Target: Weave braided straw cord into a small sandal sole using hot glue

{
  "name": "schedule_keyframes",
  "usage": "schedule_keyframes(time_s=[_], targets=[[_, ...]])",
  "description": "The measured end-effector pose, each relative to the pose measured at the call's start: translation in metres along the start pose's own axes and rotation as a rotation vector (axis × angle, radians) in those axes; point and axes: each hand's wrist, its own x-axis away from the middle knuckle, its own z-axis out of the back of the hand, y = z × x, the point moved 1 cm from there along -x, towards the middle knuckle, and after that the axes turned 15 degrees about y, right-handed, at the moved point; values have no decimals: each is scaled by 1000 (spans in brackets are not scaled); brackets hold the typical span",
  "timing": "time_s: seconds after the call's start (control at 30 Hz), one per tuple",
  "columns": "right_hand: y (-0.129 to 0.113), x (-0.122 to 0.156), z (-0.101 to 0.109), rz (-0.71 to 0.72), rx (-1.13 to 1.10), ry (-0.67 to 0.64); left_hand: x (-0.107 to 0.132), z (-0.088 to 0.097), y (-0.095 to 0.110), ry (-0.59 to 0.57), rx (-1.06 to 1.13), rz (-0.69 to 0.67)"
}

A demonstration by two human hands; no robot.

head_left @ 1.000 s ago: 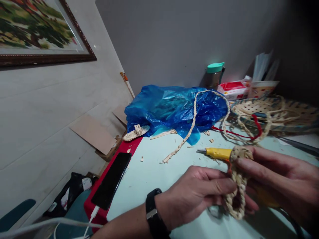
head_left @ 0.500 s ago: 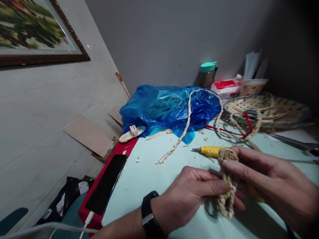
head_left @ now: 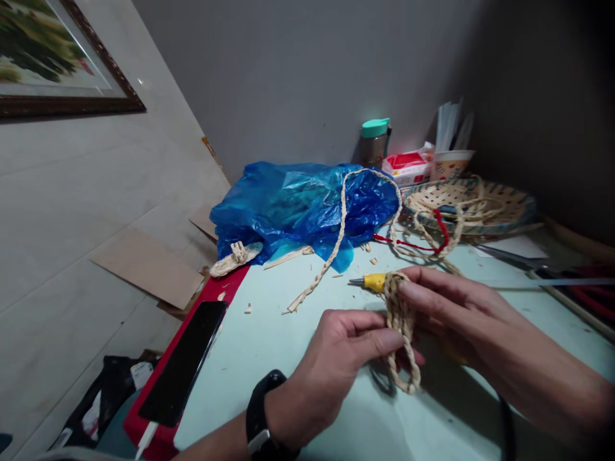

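Head view: both hands (head_left: 336, 365) (head_left: 461, 314) pinched on braided loop (head_left: 396, 308), yellow tool (head_left: 373, 282) behind, blue bag (head_left: 288, 202) beyond.

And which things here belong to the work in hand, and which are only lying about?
Work: braided coil, in left hand and right hand; probably long braid, yellow pointed tool.

Seemingly lying about: phone, bottle, red-and-white pack.

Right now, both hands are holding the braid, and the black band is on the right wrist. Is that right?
Not quite: the black band is on the left wrist, as the head view shows. The left hand and right hand do both hold the braid.
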Motion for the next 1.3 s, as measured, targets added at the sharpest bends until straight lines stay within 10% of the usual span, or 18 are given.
schedule_keyframes(time_s=[0.67,0.9,1.3], targets=[[2,-6,-4,-102,-115,-119,1,0,1,-59,-40,-38],[8,-8,3,32,32,20,8,-4,8,120,-355,-252],[-8,-1,7,79,64,6,0,5,-7,-270,124,91]])
